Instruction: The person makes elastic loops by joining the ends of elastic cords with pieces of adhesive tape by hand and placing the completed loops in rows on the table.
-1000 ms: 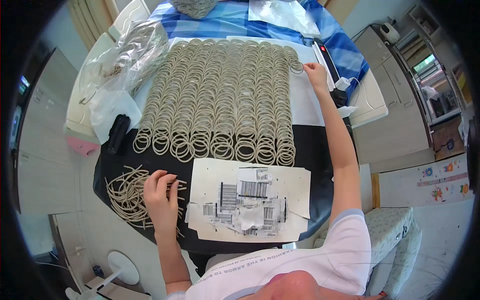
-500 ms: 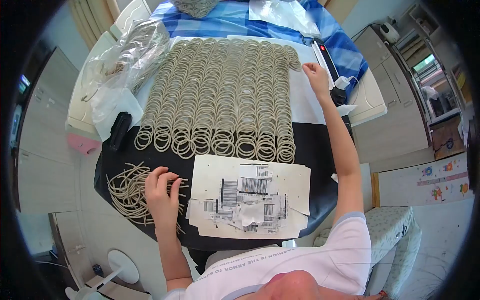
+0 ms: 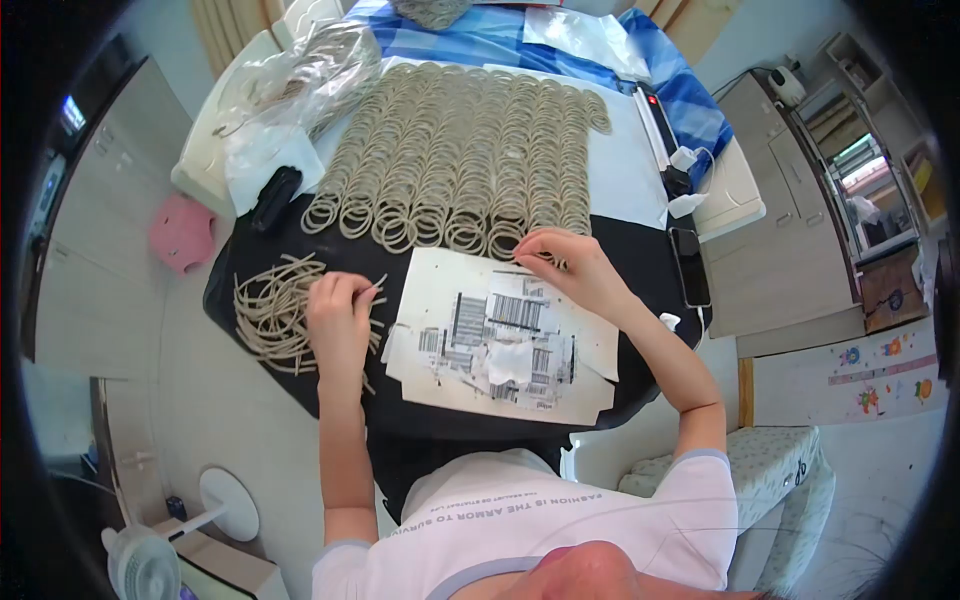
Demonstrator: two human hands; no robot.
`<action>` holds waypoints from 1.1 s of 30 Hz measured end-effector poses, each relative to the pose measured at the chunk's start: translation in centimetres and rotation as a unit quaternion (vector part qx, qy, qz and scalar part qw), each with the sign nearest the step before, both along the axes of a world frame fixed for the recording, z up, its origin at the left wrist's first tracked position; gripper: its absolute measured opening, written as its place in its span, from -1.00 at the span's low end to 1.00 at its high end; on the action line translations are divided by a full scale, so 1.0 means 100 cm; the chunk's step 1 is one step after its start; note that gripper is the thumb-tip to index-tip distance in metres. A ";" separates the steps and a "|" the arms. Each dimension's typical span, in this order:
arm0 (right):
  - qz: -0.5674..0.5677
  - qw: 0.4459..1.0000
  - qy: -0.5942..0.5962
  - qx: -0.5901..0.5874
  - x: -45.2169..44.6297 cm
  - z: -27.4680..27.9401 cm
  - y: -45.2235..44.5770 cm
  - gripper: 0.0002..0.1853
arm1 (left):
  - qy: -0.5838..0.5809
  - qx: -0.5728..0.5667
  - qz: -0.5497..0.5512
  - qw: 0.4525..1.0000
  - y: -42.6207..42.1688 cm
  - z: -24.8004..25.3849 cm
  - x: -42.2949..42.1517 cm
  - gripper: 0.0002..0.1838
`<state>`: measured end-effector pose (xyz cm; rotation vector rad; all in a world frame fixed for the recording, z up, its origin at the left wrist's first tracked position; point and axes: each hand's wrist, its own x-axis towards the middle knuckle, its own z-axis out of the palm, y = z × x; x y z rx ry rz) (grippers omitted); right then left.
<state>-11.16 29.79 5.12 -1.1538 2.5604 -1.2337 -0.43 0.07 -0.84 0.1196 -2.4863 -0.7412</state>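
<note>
My left hand [image 3: 340,308] is over a pile of short beige cord pieces [image 3: 270,315] on the black cloth. Its thumb and fingers are pinched together, and a cord end sticks out beside the fingertips. My right hand [image 3: 580,268] hovers above the upper edge of a cream cardboard sheet [image 3: 425,275] covered with barcode labels [image 3: 515,312]. Its thumb and forefinger are closed together; whatever they hold is too small to make out. Just beyond, overlapping beige cord rings [image 3: 460,150] lie in several long columns, with a shorter column at the far right.
A clear plastic bag [image 3: 325,75] and a black case [image 3: 276,198] are at the left. On the right are a power strip [image 3: 655,130], a white plug [image 3: 684,158] and a phone [image 3: 689,267]. A blue checked cloth [image 3: 490,38] covers the far end.
My right hand has come from beside the far-right ring column back to the cardboard sheet. My left hand stays at the cord pile, its fingers drawn closer together. The camera view has shifted.
</note>
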 end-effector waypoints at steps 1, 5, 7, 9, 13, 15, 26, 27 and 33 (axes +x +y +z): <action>0.013 1.000 0.010 -0.005 0.008 0.000 -0.003 -0.89 | 0.004 0.000 0.002 1.000 0.000 0.000 0.000 -0.85; 0.051 0.998 0.030 -0.013 0.036 0.005 -0.014 -0.89 | 0.018 0.000 0.012 1.000 0.004 0.004 0.006 -0.85; 0.053 0.998 0.033 -0.015 0.049 0.012 -0.016 -0.89 | 0.033 0.022 0.017 0.999 0.006 0.009 0.010 -0.86; 0.065 0.997 0.032 -0.027 0.057 0.015 -0.016 -0.88 | 0.129 -0.009 0.034 0.991 0.011 0.024 0.019 -0.89; 0.088 0.996 0.008 -0.029 0.078 0.028 -0.015 -0.81 | 0.122 0.284 -0.014 0.951 0.038 0.062 0.062 -0.89; 0.118 0.991 0.051 -0.027 0.091 0.035 -0.023 -0.74 | 0.123 0.481 -0.101 0.862 0.055 0.070 0.077 -0.85; 0.026 0.827 -0.493 -0.268 0.120 -0.017 0.002 -0.83 | -0.079 0.664 -0.268 0.694 0.091 0.031 0.087 -0.83; 0.006 0.801 -0.514 -0.306 0.118 -0.020 0.008 -0.86 | -0.097 0.662 -0.267 0.694 0.092 0.028 0.087 -0.84; -0.068 0.710 -0.562 -0.418 0.123 -0.020 0.017 -0.87 | -0.151 0.650 -0.252 0.701 0.108 0.015 0.084 -0.89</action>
